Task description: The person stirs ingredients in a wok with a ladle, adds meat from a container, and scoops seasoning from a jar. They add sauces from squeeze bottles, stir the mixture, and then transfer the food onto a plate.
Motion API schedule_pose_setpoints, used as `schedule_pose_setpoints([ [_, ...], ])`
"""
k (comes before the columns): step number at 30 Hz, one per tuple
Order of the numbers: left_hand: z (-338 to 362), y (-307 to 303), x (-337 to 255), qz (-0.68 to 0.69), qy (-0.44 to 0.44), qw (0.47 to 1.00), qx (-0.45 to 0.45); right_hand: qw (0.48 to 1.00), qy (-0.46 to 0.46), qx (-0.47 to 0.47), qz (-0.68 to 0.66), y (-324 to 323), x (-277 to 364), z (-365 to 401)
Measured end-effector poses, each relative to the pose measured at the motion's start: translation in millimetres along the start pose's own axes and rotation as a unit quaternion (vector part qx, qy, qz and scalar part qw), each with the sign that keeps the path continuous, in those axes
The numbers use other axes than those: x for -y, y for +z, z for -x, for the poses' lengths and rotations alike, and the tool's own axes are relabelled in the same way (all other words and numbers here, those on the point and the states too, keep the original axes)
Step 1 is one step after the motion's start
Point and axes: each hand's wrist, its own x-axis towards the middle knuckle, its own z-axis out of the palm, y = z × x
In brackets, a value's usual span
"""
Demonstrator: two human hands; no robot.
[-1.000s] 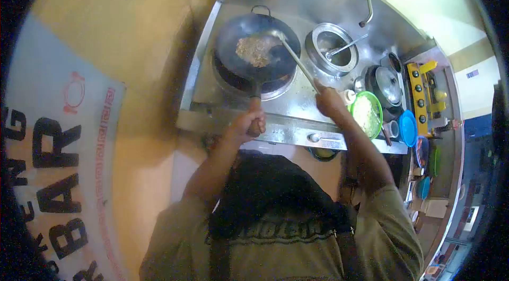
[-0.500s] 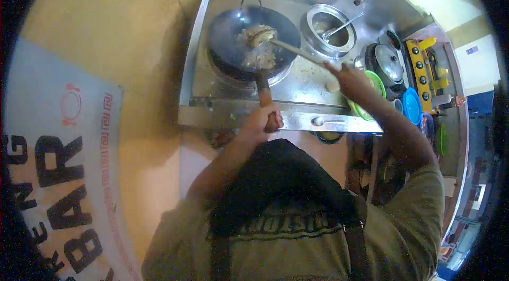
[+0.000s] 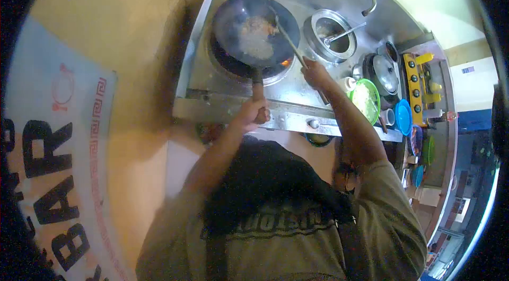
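Note:
My left hand (image 3: 253, 115) is closed around the wooden handle of a dark wok (image 3: 228, 29). The wok sits raised and tilted over a burner, and an orange flame (image 3: 286, 62) shows under its right edge. Chopped food (image 3: 256, 40) lies in the middle of the wok, blurred in part. Wrapped in my right hand (image 3: 317, 75) is the long handle of a ladle (image 3: 288, 40). It slants across the wok's right rim, and its head, near the far inner wall, is hard to make out.
Right of the wok stands a metal pot (image 3: 324, 15) with another ladle in it. Farther right are a white bottle (image 3: 348, 84), a green bowl (image 3: 366, 102), a lidded pot (image 3: 385, 71), a blue bowl (image 3: 403, 116) and a yellow stove (image 3: 417, 90). A tap (image 3: 369, 0) juts from the back wall.
The wok has risen and tilted, exposing flame beneath it. My right hand moved left, and the ladle head went from mid-wok with food on it to the far right side.

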Motion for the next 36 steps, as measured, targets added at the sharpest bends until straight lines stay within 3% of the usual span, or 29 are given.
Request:
schedule_pose_setpoints([
  [1, -1.2, -0.3, -5.7, -0.019, -0.004, 1.000, 0.002, 1.000, -0.004, -0.001, -0.001, 3.3, 0.3, 10.0],
  [3, -3.4, -3.4, -12.0, -0.038, 0.030, 0.999, -0.020, 0.991, -0.125, -0.023, 0.049, 1.2, -5.5, 25.1],
  [4, -12.6, -13.1, -13.0, -0.113, 0.038, 0.992, -0.031, 0.972, -0.193, -0.093, 0.097, 27.5, -32.3, 10.5],
  [5, -7.2, -19.7, -2.5, -0.192, 0.026, 0.980, -0.046, 0.976, -0.178, -0.083, 0.094, 24.0, -9.5, 26.5],
  [6, -10.5, -20.5, 4.7, 0.012, 0.024, 1.000, 0.012, 0.999, -0.035, 0.015, -0.031, 15.5, 18.6, 28.6],
  [7, -8.9, -14.1, -1.2, 0.008, 0.027, 1.000, 0.015, 0.978, 0.093, 0.103, -0.153, -5.9, 52.4, 23.1],
  [8, -3.7, -9.0, -8.5, 0.014, 0.023, 0.999, 0.020, 0.957, 0.092, 0.130, -0.241, -21.5, 60.5, 33.4],
  [9, 0.8, -7.8, -9.7, 0.023, 0.012, 0.999, 0.022, 0.956, 0.095, 0.130, -0.243, -30.9, 59.1, 40.2],
  [11, -10.4, -22.2, -1.3, 0.021, 0.011, 0.999, 0.024, 0.974, 0.117, 0.158, -0.116, -42.1, 39.7, 55.4],
  [12, -15.3, -28.2, 1.5, 0.016, 0.018, 0.999, 0.029, 0.990, -0.133, 0.032, 0.045, -33.3, -2.4, 49.9],
  [13, -15.7, -29.2, 1.7, 0.017, 0.011, 1.000, 0.023, 0.902, -0.370, -0.098, 0.200, -19.8, -37.1, 40.5],
  [14, -15.1, -26.7, 0.4, 0.011, 0.014, 1.000, 0.022, 0.973, -0.121, 0.030, 0.197, -28.1, -15.5, 37.1],
  [15, -12.9, -21.8, -1.2, 0.002, 0.018, 1.000, 0.023, 0.970, -0.123, -0.014, 0.210, -20.8, -21.3, 22.8],
  [19, -7.7, -13.0, -8.9, 0.000, -0.005, 1.000, 0.009, 0.965, -0.083, -0.004, 0.248, 8.8, 48.7, 4.3],
  [20, -11.8, -11.1, -15.2, -0.007, -0.008, 1.000, 0.012, 0.930, -0.123, 0.028, 0.345, 23.0, 43.5, 11.5],
  [21, -13.2, -12.2, -18.1, -0.030, -0.018, 0.999, -0.026, 0.926, -0.138, 0.041, 0.347, 4.0, 74.8, 55.2],
  [22, -11.1, -11.7, -18.0, -0.053, -0.027, 0.996, -0.064, 0.939, -0.111, 0.066, 0.320, 0.6, 74.9, 73.6],
  [25, 24.0, 64.7, -14.4, -0.009, -0.032, 0.999, -0.026, 0.957, -0.023, 0.096, 0.273, -25.1, 59.3, 62.1],
  [26, 26.5, 73.3, -13.0, -0.025, -0.031, 0.999, 0.001, 0.974, -0.110, 0.047, 0.194, -32.5, 50.2, 56.3],
  [27, 24.7, 71.0, -16.2, -0.028, -0.025, 0.999, 0.002, 0.987, -0.108, 0.065, 0.097, -42.5, 41.9, 57.1],
  [29, 15.1, 59.0, -17.7, 0.023, -0.021, 0.998, -0.051, 0.976, 0.124, 0.172, -0.051, -86.1, 93.3, 95.6],
  [30, 8.5, 50.1, -15.4, 0.032, -0.025, 0.999, -0.036, 0.976, 0.129, 0.170, -0.052, -88.8, 93.6, 108.5],
  [32, 10.1, 48.3, -15.4, 0.030, -0.028, 0.999, -0.024, 0.979, 0.022, 0.190, 0.075, -97.9, 83.2, 125.8],
  [33, 10.2, 47.7, -17.4, 0.025, -0.029, 0.999, -0.012, 0.955, -0.171, 0.078, 0.230, -73.3, 28.0, 126.5],
  [35, 6.8, 42.8, -15.8, 0.027, -0.022, 0.999, -0.011, 0.938, -0.058, 0.097, 0.327, -67.9, 40.1, 131.1],
  [36, 5.5, 40.0, -14.5, 0.031, -0.014, 0.999, -0.011, 0.938, -0.058, 0.097, 0.328, -58.6, 38.3, 121.0],
])
